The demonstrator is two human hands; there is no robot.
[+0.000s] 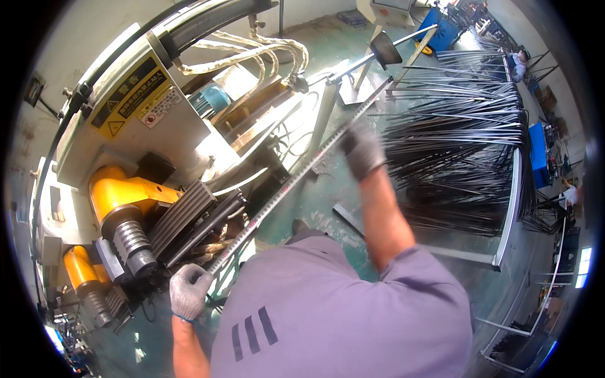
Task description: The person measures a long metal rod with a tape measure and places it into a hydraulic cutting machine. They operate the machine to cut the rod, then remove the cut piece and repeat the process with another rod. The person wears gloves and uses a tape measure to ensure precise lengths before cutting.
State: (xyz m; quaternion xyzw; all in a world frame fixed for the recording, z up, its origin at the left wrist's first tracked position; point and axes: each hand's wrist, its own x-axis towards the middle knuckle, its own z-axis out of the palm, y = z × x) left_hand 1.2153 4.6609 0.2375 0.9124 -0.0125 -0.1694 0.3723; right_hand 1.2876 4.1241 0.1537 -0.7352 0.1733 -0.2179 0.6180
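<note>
A long pale measuring tape with fine dark and red marks runs slantwise from lower left to upper right. At its lower end my gloved left hand is closed, thumb and fingers pinching the tape. My gloved right hand is beside the tape's upper half. Motion smears its fingers, so whether it grips or touches the tape cannot be made out. The tape's far end lies near a dark plate on a metal bar.
A machine with yellow bent housings, ridged metal blocks and wrapped hoses stands close on the left. At the right, many thin dark metal rods lie piled on a metal frame. Blue equipment and other people are farther right.
</note>
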